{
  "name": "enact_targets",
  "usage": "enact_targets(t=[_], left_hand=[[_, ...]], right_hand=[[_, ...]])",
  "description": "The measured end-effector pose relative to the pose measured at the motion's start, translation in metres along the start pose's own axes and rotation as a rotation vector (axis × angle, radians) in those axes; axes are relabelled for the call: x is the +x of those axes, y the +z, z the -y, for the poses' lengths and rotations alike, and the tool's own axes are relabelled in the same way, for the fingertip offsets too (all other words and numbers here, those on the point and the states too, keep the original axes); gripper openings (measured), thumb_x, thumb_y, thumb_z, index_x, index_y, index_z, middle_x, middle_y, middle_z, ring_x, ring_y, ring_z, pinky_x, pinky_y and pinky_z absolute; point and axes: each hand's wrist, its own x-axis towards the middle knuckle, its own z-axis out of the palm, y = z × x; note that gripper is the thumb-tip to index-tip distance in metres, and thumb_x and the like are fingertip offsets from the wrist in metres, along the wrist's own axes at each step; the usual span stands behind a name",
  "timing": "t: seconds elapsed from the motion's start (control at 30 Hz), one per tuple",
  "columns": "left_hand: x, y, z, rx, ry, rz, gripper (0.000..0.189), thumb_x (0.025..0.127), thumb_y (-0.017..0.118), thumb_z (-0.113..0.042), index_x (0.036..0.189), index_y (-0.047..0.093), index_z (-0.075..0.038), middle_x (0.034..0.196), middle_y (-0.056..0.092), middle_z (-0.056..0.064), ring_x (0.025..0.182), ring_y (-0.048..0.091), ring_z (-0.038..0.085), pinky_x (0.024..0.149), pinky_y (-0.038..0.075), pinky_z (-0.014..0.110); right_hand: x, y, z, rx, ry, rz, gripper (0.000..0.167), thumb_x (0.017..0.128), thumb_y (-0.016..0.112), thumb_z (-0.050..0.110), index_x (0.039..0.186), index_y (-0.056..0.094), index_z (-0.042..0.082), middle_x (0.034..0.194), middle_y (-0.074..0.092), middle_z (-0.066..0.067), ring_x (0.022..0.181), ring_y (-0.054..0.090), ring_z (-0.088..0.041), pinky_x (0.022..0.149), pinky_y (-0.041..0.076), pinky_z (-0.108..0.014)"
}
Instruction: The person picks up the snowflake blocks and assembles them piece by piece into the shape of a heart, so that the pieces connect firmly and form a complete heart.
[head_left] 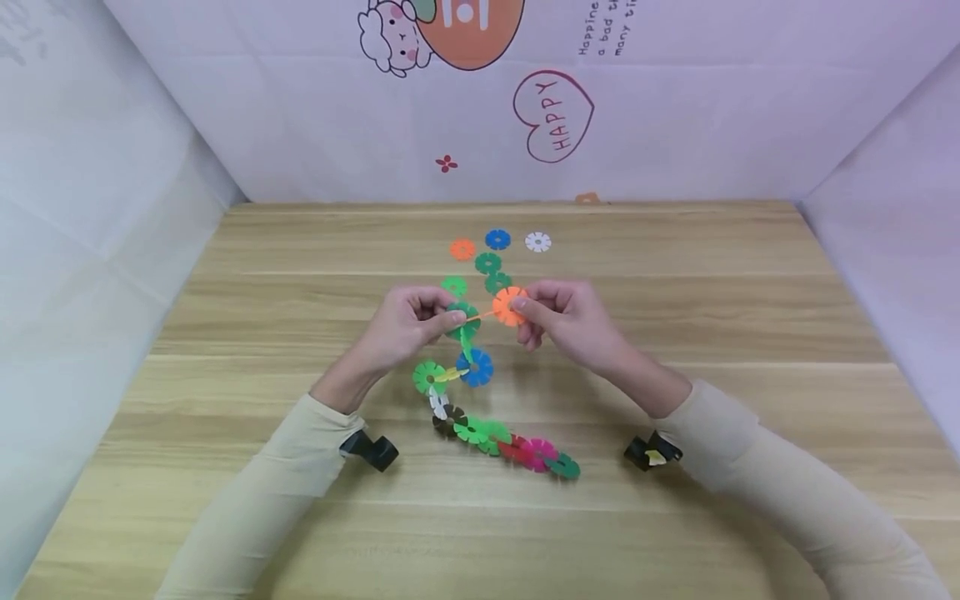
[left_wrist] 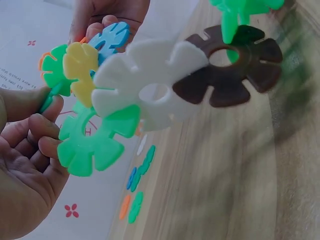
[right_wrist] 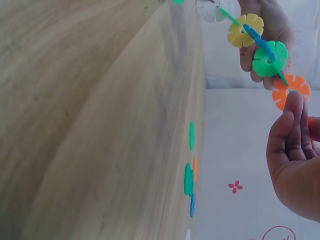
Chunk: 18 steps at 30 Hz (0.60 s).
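Inside the table's edges [head_left: 675,218], left fingers [head_left: 445,323] pinch a green notched plastic disc [head_left: 467,309], right fingers [head_left: 538,313] an orange one [head_left: 506,308] that tugging could unseat.

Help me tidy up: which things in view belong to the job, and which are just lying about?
In the job:
disc chain
dark green disc, pinched by the left hand
orange disc, pinched by the right hand

Lying about, perhaps spares:
loose orange disc
blue disc
white disc
light green disc
two dark green discs
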Motion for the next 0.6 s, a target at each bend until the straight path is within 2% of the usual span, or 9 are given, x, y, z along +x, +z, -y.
enact_targets(t=[0.23,0.5,0.6], left_hand=[[-0.0010,0.0020,0.0001,-0.001,-0.017,-0.005,0.007,0.097,0.070,0.001,0.097,0.072,0.008,0.069,0.056,0.003,0.056,0.042,0.009,0.050,0.034,0.019],[-0.0006,-0.0039,0.0011,-0.001,-0.046,0.007,0.009,0.099,0.069,-0.002,0.101,0.072,0.006,0.070,0.055,0.002,0.058,0.043,0.011,0.053,0.037,0.022],[0.0020,-0.0076,0.0025,0.033,-0.049,0.027,0.010,0.100,0.069,-0.006,0.102,0.073,0.004,0.073,0.057,0.004,0.060,0.048,0.018,0.055,0.042,0.024]], right_hand=[[-0.0012,0.0053,-0.0013,-0.017,-0.048,-0.014,0.024,0.106,0.062,0.009,0.089,0.069,-0.006,0.068,0.067,-0.011,0.060,0.066,-0.021,0.063,0.059,-0.029],[0.0023,0.0054,-0.0013,-0.017,-0.022,0.005,0.020,0.106,0.063,0.011,0.095,0.071,-0.003,0.071,0.068,-0.011,0.062,0.067,-0.024,0.064,0.060,-0.031],[0.0059,0.0040,-0.0032,-0.012,-0.017,0.016,0.019,0.106,0.063,0.012,0.097,0.072,-0.003,0.072,0.069,-0.010,0.063,0.068,-0.024,0.065,0.060,-0.030]])
